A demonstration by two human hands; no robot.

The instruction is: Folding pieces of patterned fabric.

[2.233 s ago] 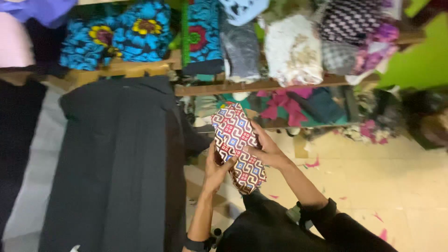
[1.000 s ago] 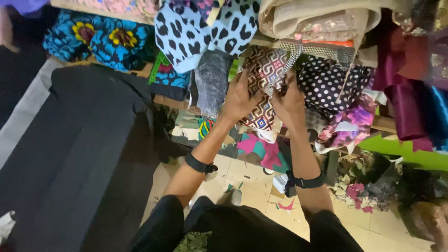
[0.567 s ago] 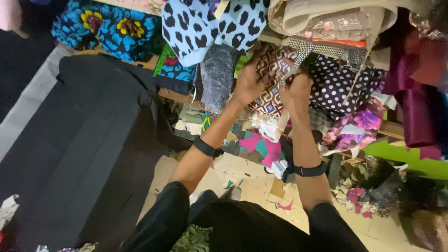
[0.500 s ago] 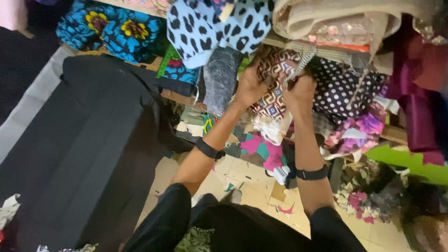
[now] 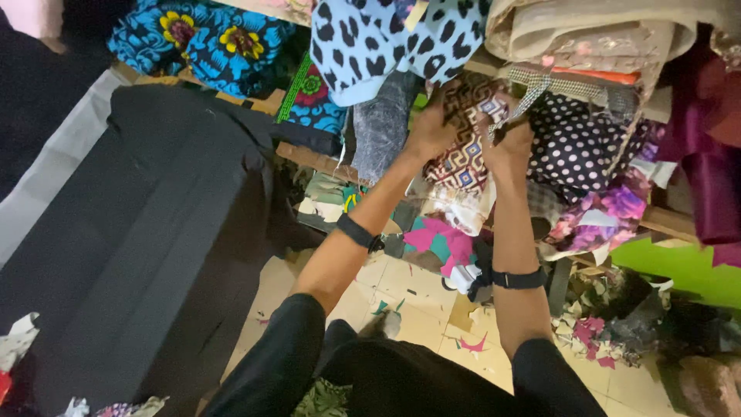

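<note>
Since two seconds ago the folded geometric-print cloth (image 5: 463, 150) has gone from open air above the floor up to the wooden shelf (image 5: 309, 158), and both arms have stretched out after it; over the last half-second the hands barely shift. Now the cloth sits wedged at the shelf's front edge, between a grey mottled fabric (image 5: 382, 127) on its left and a dark polka-dot bundle (image 5: 579, 143) on its right, under a blue spotted cloth (image 5: 378, 38). The left hand (image 5: 428, 131) presses its fingers against the cloth's left side, curled around the fold; the right hand (image 5: 509, 143) grips the right side, fingers closed on the fabric. By the look of it, the step in hand is seating the cloth into the packed stack; the next move likely calls for a firm push inward while neighbouring fabrics are held back. Fabric scraps (image 5: 471, 344) litter the tiled floor (image 5: 409, 286) below, and a dark cloth-covered worktop (image 5: 154, 232) stands at the left.
</note>
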